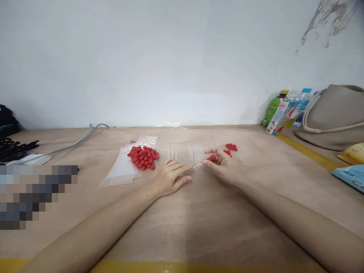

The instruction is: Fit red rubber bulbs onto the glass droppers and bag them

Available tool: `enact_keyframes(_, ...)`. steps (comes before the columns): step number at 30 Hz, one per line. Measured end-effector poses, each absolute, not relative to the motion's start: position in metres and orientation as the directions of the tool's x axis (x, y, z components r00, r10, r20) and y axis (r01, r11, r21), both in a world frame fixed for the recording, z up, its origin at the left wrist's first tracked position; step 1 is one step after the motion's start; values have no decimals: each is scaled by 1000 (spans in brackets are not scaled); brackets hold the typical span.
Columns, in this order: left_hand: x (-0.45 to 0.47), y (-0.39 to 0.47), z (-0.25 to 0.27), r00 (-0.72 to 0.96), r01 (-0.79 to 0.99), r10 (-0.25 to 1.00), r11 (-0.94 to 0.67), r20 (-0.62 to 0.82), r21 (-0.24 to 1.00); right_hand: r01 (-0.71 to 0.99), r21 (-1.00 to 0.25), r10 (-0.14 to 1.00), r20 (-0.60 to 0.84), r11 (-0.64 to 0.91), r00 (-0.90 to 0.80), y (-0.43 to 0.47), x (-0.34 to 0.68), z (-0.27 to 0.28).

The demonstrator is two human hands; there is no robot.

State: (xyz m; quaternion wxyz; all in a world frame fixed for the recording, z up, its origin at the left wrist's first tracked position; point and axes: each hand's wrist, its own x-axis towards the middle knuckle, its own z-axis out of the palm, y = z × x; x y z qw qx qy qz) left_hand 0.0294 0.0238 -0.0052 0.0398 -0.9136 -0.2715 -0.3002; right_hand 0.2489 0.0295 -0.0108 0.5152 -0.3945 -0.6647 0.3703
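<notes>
Between my two hands runs a thin clear dropper tube (pixel 197 166), slanting up to the right, with a red rubber bulb (pixel 211 158) at its right end. My left hand (pixel 172 175) has its fingers on the tube's lower end, palm down near the table. With thumb and fingers my right hand (pixel 221 165) pinches the bulb end. Behind the hands lies a row of clear tubes (pixel 182 152), partly hidden by my fingers. A heap of red bulbs (pixel 143 157) sits left of the row. Several droppers with red bulbs (pixel 231 146) lie beyond my right hand.
Clear plastic bags (pixel 121 170) lie under and beside the bulb heap. Bottles (pixel 280 112) and a beige bag (pixel 335 113) stand at the back right, near yellow and blue packets (pixel 349 176). A grey cable (pixel 76 143) and dark items (pixel 14 149) are at left. The wall closes the back.
</notes>
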Motion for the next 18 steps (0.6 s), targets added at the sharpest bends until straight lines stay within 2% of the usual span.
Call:
enact_keyframes(3, 29, 23, -4, 634, 568, 539, -811, 555, 139, 92, -917, 922, 387, 388, -33, 45, 264, 1)
enact_keyframes(6, 30, 23, -4, 623, 584, 581, -791, 524, 182, 289, -873, 904, 425, 394, 52, 65, 297, 17)
enact_keyframes(9, 31, 24, -5, 627, 591, 596, -784, 502, 191, 658, -653, 841, 538, 375, 55, 84, 333, 25)
enact_keyframes(11, 32, 24, -5, 632, 594, 598, -782, 494, 186, 821, -503, 862, 506, 268, 29, 94, 350, 23)
enact_keyframes(14, 32, 24, -5, 641, 597, 597, -783, 482, 177, 918, -367, 900, 435, 150, 27, 105, 359, 9)
enact_keyframes(18, 32, 25, -5, 647, 599, 595, -784, 476, 166, 943, -324, 924, 379, 74, 57, 114, 354, -9)
